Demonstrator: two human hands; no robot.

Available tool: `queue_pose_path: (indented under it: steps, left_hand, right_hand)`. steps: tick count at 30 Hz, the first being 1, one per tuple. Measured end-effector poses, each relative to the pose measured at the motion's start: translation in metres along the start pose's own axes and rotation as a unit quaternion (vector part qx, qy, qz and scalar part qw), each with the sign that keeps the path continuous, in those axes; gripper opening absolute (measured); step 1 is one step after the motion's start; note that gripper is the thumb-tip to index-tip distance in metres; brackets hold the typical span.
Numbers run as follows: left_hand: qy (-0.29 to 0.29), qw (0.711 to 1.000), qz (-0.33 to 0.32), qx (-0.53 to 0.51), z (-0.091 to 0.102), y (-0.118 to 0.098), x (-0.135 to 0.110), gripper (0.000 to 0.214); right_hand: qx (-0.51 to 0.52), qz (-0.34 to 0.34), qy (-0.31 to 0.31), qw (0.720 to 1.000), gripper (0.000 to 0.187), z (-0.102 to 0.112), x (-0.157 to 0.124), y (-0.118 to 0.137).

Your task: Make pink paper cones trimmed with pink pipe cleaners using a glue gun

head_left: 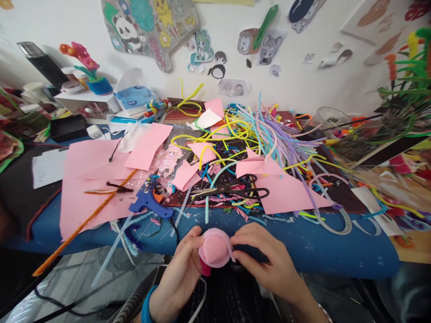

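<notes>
Both hands on round pink felt disc with fuzzy pipe-cleaner rim, held just below blue table edge. Left hand grip closed on its left side, right hand pinching the right rim. Black scissors lie beyond.

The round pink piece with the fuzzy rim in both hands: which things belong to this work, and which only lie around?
In use:
- round pink felt piece with fuzzy pink rim
- left hand
- right hand

Lying about:
- blue glue gun
- black-handled scissors
- pink paper sheets
- heap of coloured pipe cleaners
</notes>
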State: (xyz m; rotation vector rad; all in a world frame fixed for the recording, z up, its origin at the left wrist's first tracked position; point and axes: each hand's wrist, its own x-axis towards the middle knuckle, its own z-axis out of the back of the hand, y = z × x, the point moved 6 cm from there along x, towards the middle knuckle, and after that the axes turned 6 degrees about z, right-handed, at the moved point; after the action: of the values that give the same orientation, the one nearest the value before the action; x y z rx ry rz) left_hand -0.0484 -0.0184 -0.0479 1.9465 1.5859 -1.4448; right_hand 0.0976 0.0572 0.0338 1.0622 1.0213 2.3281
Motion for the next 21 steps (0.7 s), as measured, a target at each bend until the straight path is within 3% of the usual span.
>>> queue_pose_path:
  steps: [7, 21]
  left_hand:
    - [-0.012, 1.000, 0.014, -0.004, 0.002, 0.002, 0.000, 0.037]
    - [-0.037, 0.999, 0.009, -0.019, -0.006, -0.004, -0.005, 0.024]
  right_hand:
    - [-0.046, 0.045, 0.053, 0.997, 0.017, -0.001, 0.003, 0.001]
    - [-0.086, 0.094, 0.000, 0.992, 0.024, -0.015, -0.007, 0.002]
